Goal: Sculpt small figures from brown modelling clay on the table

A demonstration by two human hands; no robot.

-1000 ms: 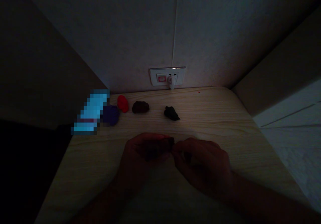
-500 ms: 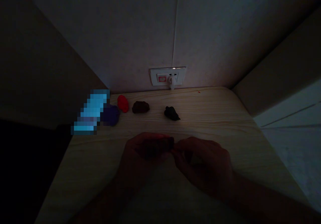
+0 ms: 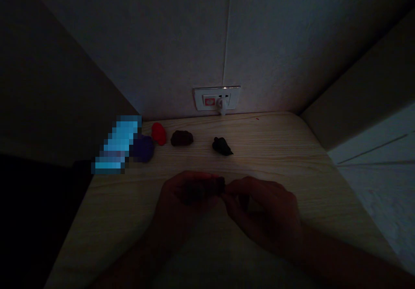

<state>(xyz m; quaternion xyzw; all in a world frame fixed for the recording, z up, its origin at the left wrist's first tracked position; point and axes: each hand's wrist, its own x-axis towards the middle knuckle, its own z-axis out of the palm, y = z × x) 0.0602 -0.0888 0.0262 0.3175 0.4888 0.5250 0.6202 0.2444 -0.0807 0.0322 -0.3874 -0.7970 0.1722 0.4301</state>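
Note:
The scene is very dim. My left hand (image 3: 181, 202) is curled around a dark lump of clay (image 3: 207, 186) just above the wooden tabletop (image 3: 292, 159). My right hand (image 3: 266, 211) meets it from the right, its fingertips pinched against the lump's right end. Farther back on the table lie a red lump (image 3: 158, 133), a brown lump (image 3: 181, 138), a purple lump (image 3: 143, 147) and a black lump (image 3: 221, 146), all apart from my hands.
A wall socket (image 3: 216, 97) with a small white plug sits on the back wall above the table. A blurred blue object (image 3: 116, 144) lies at the table's left edge beside the purple lump. Dark panels close in left and right.
Hardly anything has shifted. My right fingers have moved slightly against the dark lump, and both hands stay where they were.

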